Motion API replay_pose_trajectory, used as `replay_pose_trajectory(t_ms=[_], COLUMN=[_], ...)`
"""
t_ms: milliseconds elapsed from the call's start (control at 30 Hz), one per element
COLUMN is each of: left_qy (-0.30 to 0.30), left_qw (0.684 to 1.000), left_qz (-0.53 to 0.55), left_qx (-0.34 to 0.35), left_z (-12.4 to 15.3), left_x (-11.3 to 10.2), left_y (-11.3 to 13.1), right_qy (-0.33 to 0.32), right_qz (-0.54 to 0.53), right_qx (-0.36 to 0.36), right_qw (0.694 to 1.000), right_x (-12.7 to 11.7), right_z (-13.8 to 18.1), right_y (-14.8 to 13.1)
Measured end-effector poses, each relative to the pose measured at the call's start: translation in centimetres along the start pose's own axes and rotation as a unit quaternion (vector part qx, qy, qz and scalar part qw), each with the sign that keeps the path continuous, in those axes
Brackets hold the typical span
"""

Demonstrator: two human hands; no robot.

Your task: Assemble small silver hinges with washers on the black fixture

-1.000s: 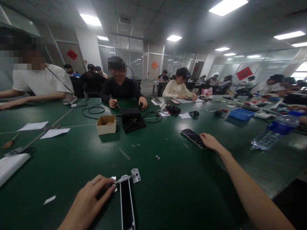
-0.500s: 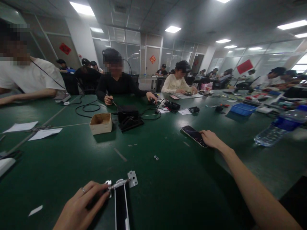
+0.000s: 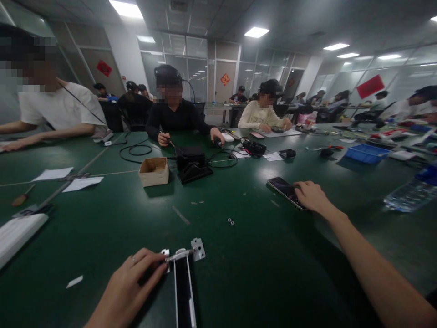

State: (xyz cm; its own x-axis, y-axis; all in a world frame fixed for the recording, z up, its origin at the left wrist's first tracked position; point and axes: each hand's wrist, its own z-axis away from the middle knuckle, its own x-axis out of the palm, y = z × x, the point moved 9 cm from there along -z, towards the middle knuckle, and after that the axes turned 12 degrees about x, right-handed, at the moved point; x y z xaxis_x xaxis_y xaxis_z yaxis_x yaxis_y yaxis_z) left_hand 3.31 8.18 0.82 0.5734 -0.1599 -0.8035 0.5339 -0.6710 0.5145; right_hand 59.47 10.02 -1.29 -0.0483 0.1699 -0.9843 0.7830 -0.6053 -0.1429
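At the bottom, my left hand pinches the left end of a metal hinge assembly. It has a thin rod, a small silver plate at each end, and a long dark bar with pale edges running toward me out of the picture. The left plate is partly hidden by my fingertips. My right hand reaches forward with fingers extended over the near end of a dark smartphone, fingertips on its screen. The phone lies flat on the table. Between the hands lie two small nut-like metal rings.
A cardboard box and a black device with cables stand ahead on the green table. On the right are a water bottle and a blue tray. Several people sit across the table.
The whole view has shifted, so table items appear farther right. My left hand keeps its pinch on the hinge assembly. My right fingers have moved slightly on the phone, which stays in place.
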Motion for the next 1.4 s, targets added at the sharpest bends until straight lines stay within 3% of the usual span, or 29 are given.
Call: replay_pose_trajectory(t_ms=[100,167,300,400,633,933,1233,1400], left_qy=[0.003,0.016,0.026,0.017,-0.002,-0.013,-0.024,-0.022], left_qw=[1.0,1.0,1.0,0.999,0.999,0.998,0.997,0.997], left_qz=[0.001,-0.003,-0.014,-0.026,-0.053,-0.054,-0.069,-0.072], left_qx=[0.0,0.003,0.011,0.018,0.006,-0.003,-0.009,-0.013], left_z=[0.0,0.1,0.2,0.1,0.0,0.5,0.4,0.5], left_x=[0.1,0.1,0.0,-0.2,-0.5,-0.4,-0.2,-0.1], left_y=[0.3,0.4,0.6,1.3,2.1,2.0,2.1,1.8], right_qy=[0.035,0.046,-0.116,-0.161,-0.175,-0.15,-0.266,-0.268], right_qz=[-0.013,-0.061,-0.139,-0.132,-0.093,-0.094,-0.247,-0.266], right_qx=[-0.039,-0.125,-0.316,-0.356,-0.342,-0.394,-0.428,-0.422], right_qw=[0.999,0.989,0.931,0.911,0.919,0.902,0.828,0.824], right_x=[-1.9,-3.1,-1.8,-0.9,-0.2,-2.1,-2.3,-1.8], right_z=[2.3,5.4,14.3,18.5,19.4,22.8,25.8,26.1], right_y=[-4.1,-8.8,-18.5,-22.1,-23.4,-25.5,-29.5,-29.6])
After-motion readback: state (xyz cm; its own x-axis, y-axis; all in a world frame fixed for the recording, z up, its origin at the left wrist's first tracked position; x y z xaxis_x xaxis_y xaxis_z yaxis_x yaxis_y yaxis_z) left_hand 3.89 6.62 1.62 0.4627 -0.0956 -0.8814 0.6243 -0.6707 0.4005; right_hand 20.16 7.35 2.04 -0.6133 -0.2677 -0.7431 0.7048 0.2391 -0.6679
